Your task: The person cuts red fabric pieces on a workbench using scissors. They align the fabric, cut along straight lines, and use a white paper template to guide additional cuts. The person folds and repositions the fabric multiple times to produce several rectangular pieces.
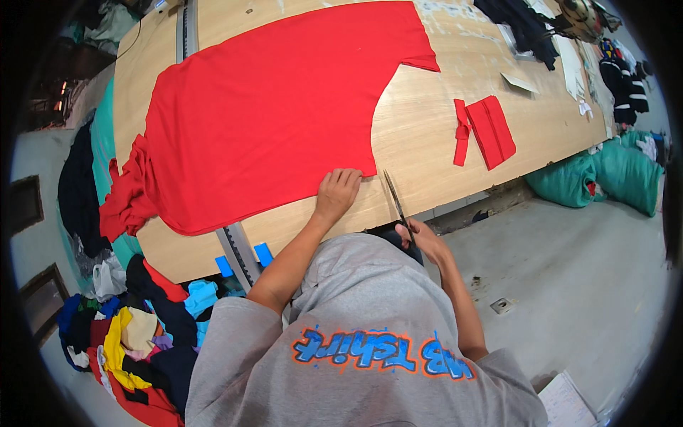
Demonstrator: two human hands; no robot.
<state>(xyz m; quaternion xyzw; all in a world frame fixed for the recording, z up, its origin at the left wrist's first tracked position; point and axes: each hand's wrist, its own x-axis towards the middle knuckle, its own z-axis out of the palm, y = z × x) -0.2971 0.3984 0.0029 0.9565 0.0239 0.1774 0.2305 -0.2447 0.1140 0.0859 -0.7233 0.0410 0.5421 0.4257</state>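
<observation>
Textiles surround the worktable [418, 117].
Near left, a heap of mixed-colour cloth [117, 341] lies with a white plastic bag [109, 277] at its far side. Far right, dark cloth [523, 32] rests on the worktable; green sacks [617, 178] occupy the floor [569, 277]. Near right: a square floor fitting [501, 306], a white paper sheet [565, 402].

Mostly flat red cloth [277, 114], scissors [395, 196] near

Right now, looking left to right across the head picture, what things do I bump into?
Clothes pile, left hand, scissors in the right hand, red strip, folded red cloth, green bags.
</observation>
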